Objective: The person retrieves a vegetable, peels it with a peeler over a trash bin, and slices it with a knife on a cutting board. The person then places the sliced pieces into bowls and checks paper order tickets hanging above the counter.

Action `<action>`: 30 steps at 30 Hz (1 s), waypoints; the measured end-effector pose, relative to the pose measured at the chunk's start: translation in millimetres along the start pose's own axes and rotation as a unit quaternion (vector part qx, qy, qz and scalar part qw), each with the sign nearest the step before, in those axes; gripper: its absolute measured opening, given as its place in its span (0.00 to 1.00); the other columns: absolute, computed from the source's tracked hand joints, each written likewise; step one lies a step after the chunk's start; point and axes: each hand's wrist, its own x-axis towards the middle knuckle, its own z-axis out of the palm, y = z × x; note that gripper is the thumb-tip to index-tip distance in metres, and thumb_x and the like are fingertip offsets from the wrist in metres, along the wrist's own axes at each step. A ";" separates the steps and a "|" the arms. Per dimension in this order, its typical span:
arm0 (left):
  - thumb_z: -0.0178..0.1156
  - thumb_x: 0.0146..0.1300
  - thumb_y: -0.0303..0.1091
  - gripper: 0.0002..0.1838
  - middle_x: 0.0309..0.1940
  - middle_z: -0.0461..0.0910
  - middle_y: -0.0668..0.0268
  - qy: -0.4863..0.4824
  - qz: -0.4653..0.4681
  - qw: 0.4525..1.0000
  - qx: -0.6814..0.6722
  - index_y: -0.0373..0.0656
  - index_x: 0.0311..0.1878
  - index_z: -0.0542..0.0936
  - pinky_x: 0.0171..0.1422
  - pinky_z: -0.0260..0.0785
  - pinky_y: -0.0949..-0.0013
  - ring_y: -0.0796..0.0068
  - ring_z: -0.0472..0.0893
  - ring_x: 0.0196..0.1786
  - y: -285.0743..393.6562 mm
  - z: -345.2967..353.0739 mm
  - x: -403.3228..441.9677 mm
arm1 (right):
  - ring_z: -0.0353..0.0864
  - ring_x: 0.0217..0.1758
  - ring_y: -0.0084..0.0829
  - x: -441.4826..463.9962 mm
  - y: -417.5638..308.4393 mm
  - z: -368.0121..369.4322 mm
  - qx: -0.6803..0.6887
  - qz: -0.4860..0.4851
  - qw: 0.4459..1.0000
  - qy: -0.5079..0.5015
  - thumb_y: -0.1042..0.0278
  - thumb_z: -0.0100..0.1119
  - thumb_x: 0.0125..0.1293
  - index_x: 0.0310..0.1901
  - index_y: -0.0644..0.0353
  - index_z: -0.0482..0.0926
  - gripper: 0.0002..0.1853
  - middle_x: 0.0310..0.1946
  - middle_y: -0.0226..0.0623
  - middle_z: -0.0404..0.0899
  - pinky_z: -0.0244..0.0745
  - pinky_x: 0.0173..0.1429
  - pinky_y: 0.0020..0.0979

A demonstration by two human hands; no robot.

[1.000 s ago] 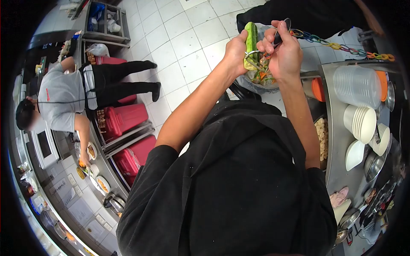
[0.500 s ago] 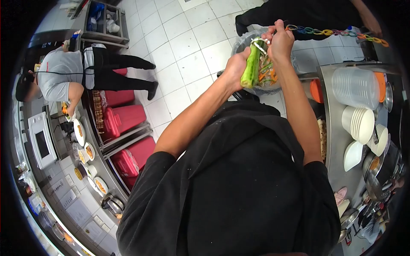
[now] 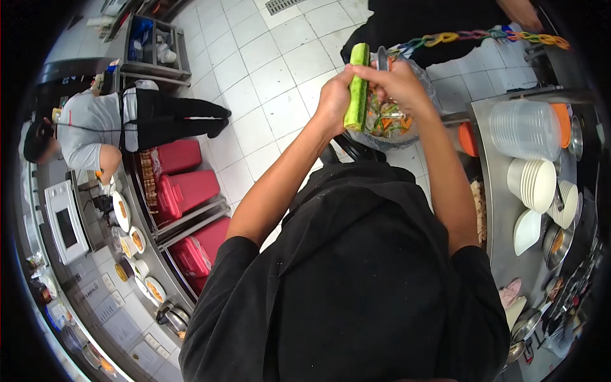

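Note:
A long green vegetable point(image 3: 357, 95), pale where its skin is off, is held upright in my left hand point(image 3: 334, 100). My right hand point(image 3: 399, 83) is closed on a peeler point(image 3: 382, 58), its thumb reaching across to the vegetable. A chain of coloured links point(image 3: 445, 39) runs from the peeler to the right. Below both hands is a bin lined with a clear bag point(image 3: 428, 81), holding green and orange peelings point(image 3: 388, 122).
At the left, a person in a grey shirt point(image 3: 92, 121) bends over a counter with plates of food point(image 3: 121, 211). Red bins point(image 3: 191, 190) stand beneath. Another person's dark-clothed legs point(image 3: 414, 28) are beyond the bin. Plastic containers point(image 3: 525, 129) and white bowls point(image 3: 538, 186) stand on the right counter.
The vegetable has moved left and turned more upright. My right hand has come lower with the peeler, and the chain has shifted. The person at the left has bent toward the counter.

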 end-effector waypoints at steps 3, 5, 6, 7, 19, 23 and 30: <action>0.37 0.73 0.46 0.23 0.30 0.76 0.61 -0.042 -0.010 0.999 -0.011 0.35 0.47 0.73 0.33 0.70 0.69 0.72 0.75 0.29 5.2 4.0 -4.0 | 0.65 0.12 0.16 1.7 9.3 -4.5 0.077 0.019 0.996 0.047 0.65 0.69 0.54 0.26 0.60 0.75 0.12 0.15 0.26 0.71 0.62 0.17 0.22; 0.35 0.73 0.46 0.23 0.30 0.76 0.61 -0.040 -0.012 0.999 -0.032 0.36 0.46 0.73 0.34 0.69 0.69 0.72 0.74 0.29 -0.1 1.8 0.9 | 0.67 0.14 0.16 1.6 16.4 -10.7 0.115 0.010 0.991 0.064 0.68 0.68 0.55 0.27 0.61 0.76 0.10 0.16 0.26 0.71 0.63 0.19 0.21; 0.35 0.73 0.46 0.22 0.30 0.75 0.61 -0.035 -0.016 0.999 -0.020 0.37 0.46 0.73 0.35 0.69 0.69 0.72 0.74 0.29 -5.0 -5.9 6.9 | 0.68 0.14 0.16 2.1 18.0 -15.5 0.118 0.022 0.990 0.079 0.68 0.68 0.54 0.27 0.61 0.76 0.09 0.16 0.26 0.72 0.64 0.19 0.21; 0.35 0.73 0.47 0.22 0.31 0.75 0.61 -0.028 -0.019 0.999 -0.007 0.38 0.45 0.72 0.35 0.69 0.69 0.72 0.74 0.30 -6.7 -12.5 11.0 | 0.69 0.15 0.17 3.5 20.9 -21.0 0.121 0.033 0.988 0.092 0.69 0.68 0.54 0.28 0.62 0.77 0.09 0.16 0.27 0.73 0.64 0.19 0.21; 0.33 0.73 0.48 0.21 0.33 0.71 0.60 -0.027 -0.051 0.989 -0.137 0.41 0.49 0.67 0.34 0.68 0.69 0.70 0.71 0.31 -15.0 -16.2 30.1 | 0.66 0.17 0.25 -27.0 -11.4 -11.4 0.377 -0.077 0.918 0.098 0.58 0.50 0.70 0.42 0.68 0.69 0.16 0.21 0.35 0.70 0.64 0.25 0.30; 0.35 0.73 0.50 0.24 0.31 0.73 0.58 -0.040 -0.036 0.984 -0.168 0.36 0.47 0.69 0.38 0.72 0.61 0.67 0.74 0.30 -19.0 -5.4 33.0 | 0.63 0.17 0.25 -42.5 -32.0 9.7 0.403 -0.096 0.907 0.075 0.59 0.48 0.71 0.42 0.67 0.69 0.15 0.21 0.36 0.69 0.65 0.28 0.33; 0.29 0.74 0.48 0.23 0.28 0.74 0.62 -0.201 -0.010 0.962 -0.186 0.40 0.47 0.70 0.40 0.73 0.63 0.72 0.74 0.28 -16.1 -1.3 31.6 | 0.61 0.17 0.22 -45.0 -29.3 18.0 0.410 -0.116 0.903 0.058 0.57 0.44 0.72 0.41 0.62 0.70 0.14 0.22 0.32 0.68 0.62 0.29 0.30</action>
